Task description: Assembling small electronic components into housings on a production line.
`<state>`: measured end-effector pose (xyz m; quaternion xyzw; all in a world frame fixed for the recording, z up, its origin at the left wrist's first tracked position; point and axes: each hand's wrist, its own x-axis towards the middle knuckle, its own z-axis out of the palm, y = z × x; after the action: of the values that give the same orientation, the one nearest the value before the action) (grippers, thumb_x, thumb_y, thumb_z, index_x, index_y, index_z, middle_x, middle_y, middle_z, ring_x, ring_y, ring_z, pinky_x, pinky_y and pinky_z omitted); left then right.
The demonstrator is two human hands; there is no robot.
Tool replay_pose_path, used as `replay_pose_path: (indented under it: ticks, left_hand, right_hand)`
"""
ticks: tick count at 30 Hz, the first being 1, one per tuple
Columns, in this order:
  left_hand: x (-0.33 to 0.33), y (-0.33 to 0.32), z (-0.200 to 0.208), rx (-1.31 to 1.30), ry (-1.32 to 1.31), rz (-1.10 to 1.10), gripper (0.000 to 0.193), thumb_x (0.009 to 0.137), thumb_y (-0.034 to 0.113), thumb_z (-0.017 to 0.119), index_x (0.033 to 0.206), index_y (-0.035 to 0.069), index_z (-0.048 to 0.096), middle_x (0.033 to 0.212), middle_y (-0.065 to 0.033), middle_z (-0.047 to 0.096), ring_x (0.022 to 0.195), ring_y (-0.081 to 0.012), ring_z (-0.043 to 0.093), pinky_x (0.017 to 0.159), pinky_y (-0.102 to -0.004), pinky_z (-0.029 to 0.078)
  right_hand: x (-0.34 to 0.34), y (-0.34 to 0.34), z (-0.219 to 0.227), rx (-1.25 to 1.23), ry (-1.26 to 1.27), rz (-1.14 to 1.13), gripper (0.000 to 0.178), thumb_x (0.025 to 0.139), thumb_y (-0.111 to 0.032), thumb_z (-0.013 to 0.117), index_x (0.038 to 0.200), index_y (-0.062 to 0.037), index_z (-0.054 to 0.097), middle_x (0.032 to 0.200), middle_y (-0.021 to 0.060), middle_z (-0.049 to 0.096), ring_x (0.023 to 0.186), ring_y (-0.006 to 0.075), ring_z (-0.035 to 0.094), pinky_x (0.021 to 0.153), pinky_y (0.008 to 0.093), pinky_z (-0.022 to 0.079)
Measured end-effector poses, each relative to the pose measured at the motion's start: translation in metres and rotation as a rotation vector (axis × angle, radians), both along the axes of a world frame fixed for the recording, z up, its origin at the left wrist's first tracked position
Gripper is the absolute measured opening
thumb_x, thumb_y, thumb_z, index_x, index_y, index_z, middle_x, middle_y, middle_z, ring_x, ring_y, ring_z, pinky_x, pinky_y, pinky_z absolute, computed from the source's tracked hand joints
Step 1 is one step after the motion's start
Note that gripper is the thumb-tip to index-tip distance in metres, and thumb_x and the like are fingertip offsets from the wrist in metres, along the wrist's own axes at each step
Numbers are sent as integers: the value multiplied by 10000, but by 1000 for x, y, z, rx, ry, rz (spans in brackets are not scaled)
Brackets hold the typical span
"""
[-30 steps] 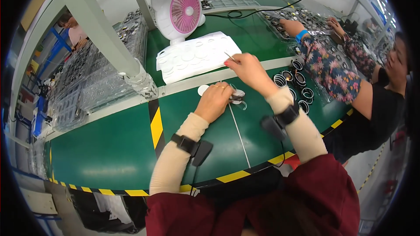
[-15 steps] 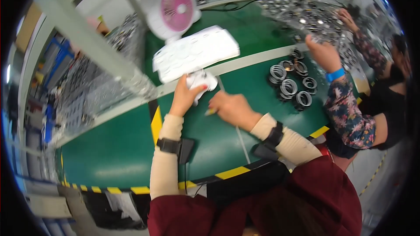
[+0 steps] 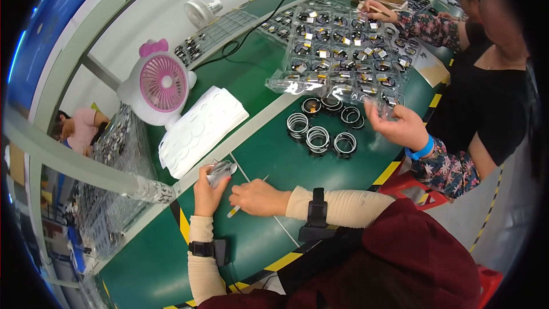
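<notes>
My left hand (image 3: 207, 193) is closed on a crumpled grey-white piece (image 3: 222, 173), thin like film or cloth; I cannot make out its exact kind. Just to its right, my right hand (image 3: 257, 197) grips a slim pale stick-like tool (image 3: 232, 212). One end of the tool shows below the fist, and a thin tip sticks out above it. Both hands are over the green table (image 3: 246, 246), close together but apart. Beyond them lies a white sheet (image 3: 201, 131) with round outlines on it.
A pink and white fan (image 3: 164, 83) stands behind the sheet. Several black and silver rings (image 3: 317, 139) sit to the right. A co-worker's hands (image 3: 397, 129) are at a clear tray (image 3: 337, 51) of small parts. A metal post (image 3: 143, 189) rises at the left.
My view has swung toward the right and far side. The co-worker's near hand has come down to the clear tray's edge. My hands still hold the crumpled piece and the tool.
</notes>
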<state>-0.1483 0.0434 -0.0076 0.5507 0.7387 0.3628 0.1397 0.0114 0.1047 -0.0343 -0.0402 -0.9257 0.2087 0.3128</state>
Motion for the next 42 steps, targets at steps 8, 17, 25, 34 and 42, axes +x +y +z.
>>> replay_pose_path:
  ticks: [8, 17, 25, 34, 42]
  left_hand:
    - [-13, 28, 3, 22, 200, -190, 441, 698, 138, 714, 1037, 17, 459, 969, -188, 579, 898, -334, 575, 765, -357, 453]
    - [5, 52, 28, -85, 244, -211, 483, 675, 142, 723, 1054, 8, 455, 978, -190, 574, 897, -310, 575, 765, -355, 447]
    - [56, 58, 25, -103, 228, 1, 485, 665, 128, 732, 1045, 3, 459, 909, -183, 568, 815, -321, 569, 706, -361, 451]
    - [134, 63, 1, 191, 189, 89, 410, 727, 34, 655, 1075, -4, 443, 934, -195, 558, 839, -337, 563, 704, -364, 450]
    - [174, 64, -25, 315, -181, 86, 395, 771, 22, 616, 1116, 12, 426, 1010, -145, 520, 890, -254, 540, 774, -334, 437]
  right_hand:
    - [2, 4, -2, -32, -9, 1, 65, 710, -109, 570, 727, -48, 556, 716, 83, 523, 639, 232, 581, 539, 349, 464]
    - [25, 14, 11, 9, -21, 0, 68, 712, -105, 560, 720, -39, 544, 686, 83, 514, 622, 230, 576, 517, 350, 460]
    - [144, 57, 76, 853, -302, -42, 150, 737, 9, 484, 886, -10, 487, 903, 92, 558, 787, 193, 573, 566, 256, 469]
    - [245, 101, 155, 1911, -322, -511, 427, 780, 56, 430, 1194, -3, 341, 1205, 118, 500, 1010, 149, 534, 630, 178, 460]
    - [230, 91, 131, 1783, -295, -505, 402, 822, 7, 424, 1215, -23, 343, 1227, 114, 484, 994, 150, 527, 620, 220, 450]
